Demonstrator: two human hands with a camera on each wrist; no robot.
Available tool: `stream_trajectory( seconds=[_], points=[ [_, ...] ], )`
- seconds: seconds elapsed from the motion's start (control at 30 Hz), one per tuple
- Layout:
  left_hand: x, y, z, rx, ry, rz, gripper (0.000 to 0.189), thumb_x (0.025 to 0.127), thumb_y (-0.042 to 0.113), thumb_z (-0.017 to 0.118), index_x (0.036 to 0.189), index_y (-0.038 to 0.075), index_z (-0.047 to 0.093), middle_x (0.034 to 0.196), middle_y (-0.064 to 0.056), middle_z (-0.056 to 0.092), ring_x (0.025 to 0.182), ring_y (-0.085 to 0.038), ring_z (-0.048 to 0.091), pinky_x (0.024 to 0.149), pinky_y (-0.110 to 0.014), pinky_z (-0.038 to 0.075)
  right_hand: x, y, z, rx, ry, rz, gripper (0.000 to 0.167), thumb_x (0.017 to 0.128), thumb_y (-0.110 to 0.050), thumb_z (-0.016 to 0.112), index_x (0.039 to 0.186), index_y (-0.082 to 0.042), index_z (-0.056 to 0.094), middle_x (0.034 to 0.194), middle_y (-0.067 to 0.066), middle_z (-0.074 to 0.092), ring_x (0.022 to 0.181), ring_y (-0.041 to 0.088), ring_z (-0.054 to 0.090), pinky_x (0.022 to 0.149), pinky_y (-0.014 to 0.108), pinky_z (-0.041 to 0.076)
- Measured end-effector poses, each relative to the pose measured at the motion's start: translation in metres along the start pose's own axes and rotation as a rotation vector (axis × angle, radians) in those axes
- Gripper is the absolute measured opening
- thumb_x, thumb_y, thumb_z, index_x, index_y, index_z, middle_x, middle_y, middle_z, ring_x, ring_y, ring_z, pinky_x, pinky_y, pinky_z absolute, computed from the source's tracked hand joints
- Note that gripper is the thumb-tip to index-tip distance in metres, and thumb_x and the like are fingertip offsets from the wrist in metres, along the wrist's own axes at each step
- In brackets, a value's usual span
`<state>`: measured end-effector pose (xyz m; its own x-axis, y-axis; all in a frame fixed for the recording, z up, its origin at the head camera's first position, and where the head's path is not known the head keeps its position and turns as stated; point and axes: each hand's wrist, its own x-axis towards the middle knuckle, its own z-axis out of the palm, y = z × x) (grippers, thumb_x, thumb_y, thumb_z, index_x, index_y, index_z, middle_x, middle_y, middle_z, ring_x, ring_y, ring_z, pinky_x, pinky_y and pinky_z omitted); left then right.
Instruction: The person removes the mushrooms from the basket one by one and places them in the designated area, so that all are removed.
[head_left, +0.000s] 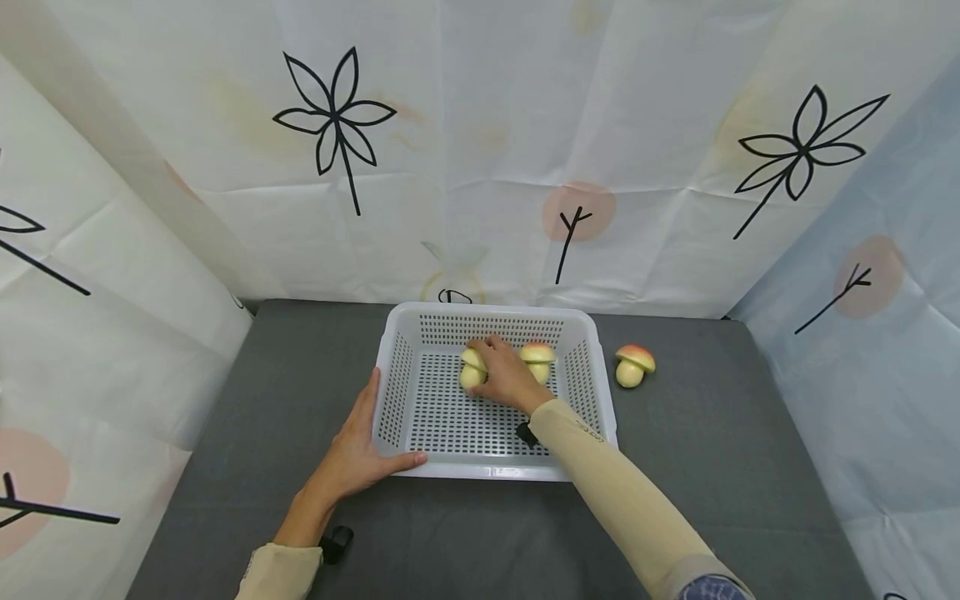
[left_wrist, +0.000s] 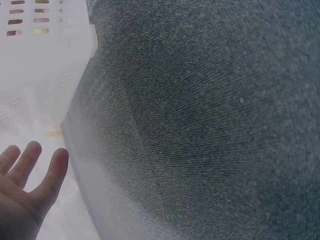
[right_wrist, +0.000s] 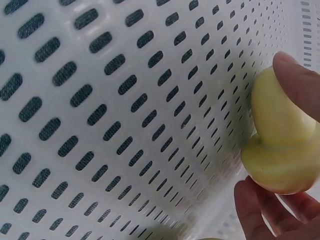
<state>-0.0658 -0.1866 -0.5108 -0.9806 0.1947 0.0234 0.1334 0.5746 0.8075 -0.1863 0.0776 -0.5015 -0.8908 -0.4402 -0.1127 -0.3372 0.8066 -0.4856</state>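
Note:
A white perforated plastic basket [head_left: 491,468] sits on the grey tabletop. Inside it my right hand [head_left: 512,379] holds a toy mushroom [head_left: 472,377] with a yellow stem and cap. The right wrist view shows this mushroom [right_wrist: 282,112] on its side between thumb and fingers, low over the slotted floor. A second toy mushroom [head_left: 537,356], its cap tinged red, lies just right of that hand, partly hidden by it. My left hand [head_left: 354,458] rests at the basket's front left corner, fingers straight along the side, thumb over the front rim.
Right of the basket, a third toy mushroom [head_left: 632,367] with a red and yellow cap lies on the grey tabletop [head_left: 697,442]. White cloth [head_left: 487,150] printed with black leaf outlines hangs behind and along both sides.

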Motion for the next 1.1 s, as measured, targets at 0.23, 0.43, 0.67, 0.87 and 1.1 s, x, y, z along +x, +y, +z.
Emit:
stream_trajectory(
  seconds=[0.23,0.43,0.67,0.87,1.1],
  points=[
    [-0.0001,0.0005,0.0001,-0.003,0.0,0.001,0.141,0.066,0.054,0.092,0.164,0.027,-0.005,0.168,-0.009,0.012,0.143,-0.042,0.032,0.104,-0.071,0.031,-0.0002,0.0012,-0.0006,0.013,-0.003,-0.017,0.081,0.08,-0.025,0.089,0.149,-0.013,0.049,0.132,0.014,0.055,0.119,0.03,0.054,0.101,0.046,0.044],
    [-0.0003,0.0007,0.0002,0.001,0.001,0.003,0.141,0.066,0.054,0.092,0.164,0.026,-0.005,0.168,-0.01,0.012,0.143,-0.042,0.032,0.103,-0.072,0.031,-0.0003,0.0021,-0.0008,0.03,-0.006,-0.011,0.083,0.079,-0.026,0.089,0.15,-0.013,0.047,0.134,0.014,0.055,0.123,0.031,0.053,0.104,0.047,0.042],
    [-0.0003,0.0013,0.0001,0.011,0.003,-0.003,0.14,0.066,0.055,0.092,0.164,0.026,-0.004,0.168,-0.009,0.012,0.143,-0.042,0.032,0.103,-0.072,0.031,-0.001,0.0026,-0.0012,0.033,-0.005,-0.008,0.085,0.079,-0.026,0.09,0.152,-0.013,0.046,0.136,0.014,0.054,0.125,0.032,0.053,0.105,0.047,0.042],
    [-0.0002,0.001,0.0002,0.014,0.002,-0.005,0.14,0.066,0.056,0.091,0.164,0.026,-0.005,0.168,-0.009,0.012,0.144,-0.042,0.031,0.103,-0.072,0.031,-0.001,0.0026,-0.0011,0.029,0.001,-0.002,0.088,0.078,-0.026,0.09,0.152,-0.01,0.044,0.14,0.016,0.053,0.128,0.033,0.051,0.107,0.048,0.041],
    [-0.0001,0.0003,0.0006,0.002,0.003,-0.005,0.141,0.066,0.056,0.092,0.164,0.028,-0.005,0.168,-0.008,0.013,0.144,-0.042,0.031,0.103,-0.072,0.031,-0.0002,0.0025,0.0008,0.016,-0.001,0.0,0.088,0.078,-0.027,0.09,0.151,-0.01,0.044,0.139,0.016,0.052,0.128,0.034,0.051,0.106,0.048,0.041]
  ],
)
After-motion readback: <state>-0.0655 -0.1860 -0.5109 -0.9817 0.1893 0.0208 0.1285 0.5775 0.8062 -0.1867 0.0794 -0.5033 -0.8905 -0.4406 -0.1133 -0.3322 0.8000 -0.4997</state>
